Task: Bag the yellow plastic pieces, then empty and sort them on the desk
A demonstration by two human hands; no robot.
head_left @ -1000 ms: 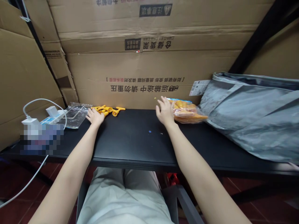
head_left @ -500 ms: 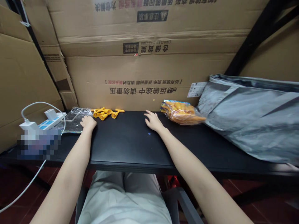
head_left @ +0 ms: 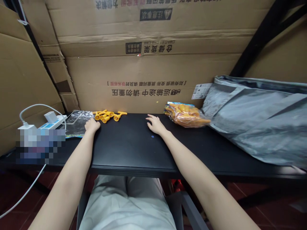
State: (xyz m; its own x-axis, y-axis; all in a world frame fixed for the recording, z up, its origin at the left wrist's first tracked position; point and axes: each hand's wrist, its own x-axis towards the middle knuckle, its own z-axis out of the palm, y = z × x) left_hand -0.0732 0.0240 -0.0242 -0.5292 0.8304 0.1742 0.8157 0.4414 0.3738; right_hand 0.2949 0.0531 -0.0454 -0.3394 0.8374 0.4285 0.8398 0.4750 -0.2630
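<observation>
My left hand (head_left: 92,125) rests at the right edge of a flat plastic bag (head_left: 76,124), its fingers curled and closed on that edge. The bag is clear and shiny, with a coloured strip along its near side. Just beyond this hand lie several small yellow-orange plastic pieces (head_left: 105,117), each with a cup-like end and a stem. My right hand (head_left: 156,124) lies on the black tabletop (head_left: 124,147) with fingers apart, holding nothing. To its right is a clear bag of similar orange pieces (head_left: 185,115), not touched.
A white power strip (head_left: 54,123) with plugs and a cable (head_left: 39,104) stands at the left, partly behind a blurred patch. A large grey fabric bag (head_left: 259,121) fills the right end. Cardboard (head_left: 148,68) walls the back, and a black post (head_left: 259,44) slants at the right.
My left hand has moved slightly right and its fingers look more closed. The flat bag appears shifted a little, its near coloured strip showing more. My right hand stays about the same.
</observation>
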